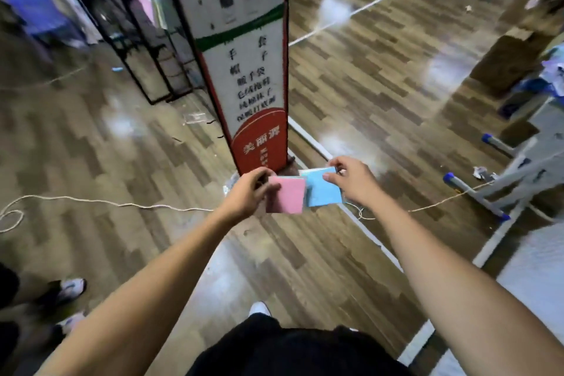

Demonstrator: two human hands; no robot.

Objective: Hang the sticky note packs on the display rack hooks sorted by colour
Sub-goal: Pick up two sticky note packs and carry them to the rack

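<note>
My left hand (248, 192) grips a pink sticky note pack (287, 195) by its left edge. Right beside it, my right hand (354, 181) pinches a blue sticky note pack (323, 189) at its upper right corner. The two packs overlap slightly, the pink one in front. Both hang in the air in front of me, just below the foot of a tall red-and-white display rack panel (254, 70) with printed text. The rack's black wire frame with hooks (143, 49) stands to the left, blurred.
Wooden floor all around. A white rope (91, 201) trails across the floor at left. Another person's shoes (70, 287) are at lower left. A grey metal frame with blue feet (500, 183) and brown boxes (512, 61) stand at right.
</note>
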